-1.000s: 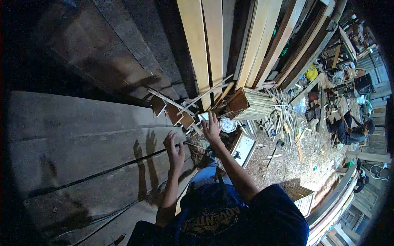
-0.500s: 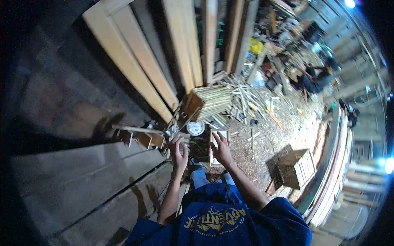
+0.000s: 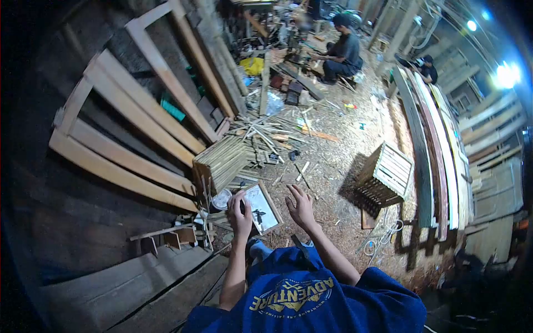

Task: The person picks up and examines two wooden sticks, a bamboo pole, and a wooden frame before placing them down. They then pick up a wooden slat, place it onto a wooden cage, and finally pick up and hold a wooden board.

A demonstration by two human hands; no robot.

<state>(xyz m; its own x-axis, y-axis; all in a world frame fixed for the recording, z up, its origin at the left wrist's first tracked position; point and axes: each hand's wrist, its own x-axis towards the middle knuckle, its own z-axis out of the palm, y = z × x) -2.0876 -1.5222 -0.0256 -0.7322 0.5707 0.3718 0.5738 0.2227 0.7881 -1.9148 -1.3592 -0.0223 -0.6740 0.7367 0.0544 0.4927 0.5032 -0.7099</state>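
Right hand [image 3: 302,208]: fingers spread wide, holding nothing. Left hand [image 3: 240,215]: fingers half-curled, and I cannot tell whether they grip. A framed picture [image 3: 262,210] lies on the floor [image 3: 340,166] at its 3 o'clock. The shirt [image 3: 355,305] reads "ADVENTURE".

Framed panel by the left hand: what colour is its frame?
The framed panel has a brown wooden frame around a white face; head view.
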